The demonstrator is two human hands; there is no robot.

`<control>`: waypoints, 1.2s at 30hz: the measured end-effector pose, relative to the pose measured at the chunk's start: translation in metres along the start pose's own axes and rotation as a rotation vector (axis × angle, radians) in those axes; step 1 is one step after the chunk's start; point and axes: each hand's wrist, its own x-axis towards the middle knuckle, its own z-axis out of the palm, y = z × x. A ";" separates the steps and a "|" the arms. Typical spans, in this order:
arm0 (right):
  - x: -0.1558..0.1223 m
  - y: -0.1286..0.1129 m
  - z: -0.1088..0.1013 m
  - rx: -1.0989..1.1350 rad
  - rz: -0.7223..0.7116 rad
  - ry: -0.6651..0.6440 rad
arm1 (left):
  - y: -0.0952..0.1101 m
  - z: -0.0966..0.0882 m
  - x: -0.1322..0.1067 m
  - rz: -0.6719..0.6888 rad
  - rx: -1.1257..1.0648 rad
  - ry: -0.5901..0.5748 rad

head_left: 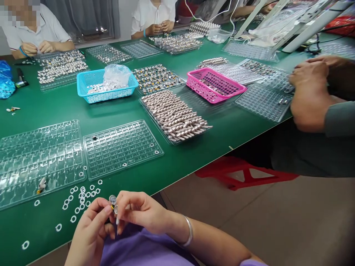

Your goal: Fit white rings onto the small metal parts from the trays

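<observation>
My left hand (93, 229) and my right hand (138, 210) meet just off the near edge of the green table (194, 155), above my purple lap. Both pinch a small round silvery part (112, 200) between fingertips. A silver bangle circles my right wrist. Several small white rings (81, 197) lie scattered on the table right in front of my hands. Beyond them lie two clear plastic cell trays (122, 146), nearly all cells bare; the left tray (41, 159) has one small white-and-yellow part (41, 184) in it.
A tray of pinkish-grey stick parts (174, 114) lies mid-table, with a blue basket (107, 85) holding a plastic bag and a pink basket (215, 85) behind. Other people's hands work at the far left, far middle and right (307, 92). A red stool (244, 171) stands below the table.
</observation>
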 end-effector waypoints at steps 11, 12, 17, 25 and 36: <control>-0.004 -0.003 0.000 -0.272 -0.115 0.053 | 0.001 0.004 -0.004 0.012 0.005 0.075; -0.004 -0.002 0.001 -0.291 -0.127 0.067 | 0.002 0.005 -0.004 0.016 0.004 0.076; -0.006 0.003 0.004 -0.249 -0.141 0.148 | -0.001 0.007 -0.005 0.058 0.032 0.095; -0.006 0.012 0.005 -0.352 -0.250 0.200 | -0.008 0.011 -0.007 0.147 0.056 0.152; -0.005 -0.003 -0.002 -0.952 -0.551 0.143 | -0.007 0.010 -0.008 0.437 0.527 0.268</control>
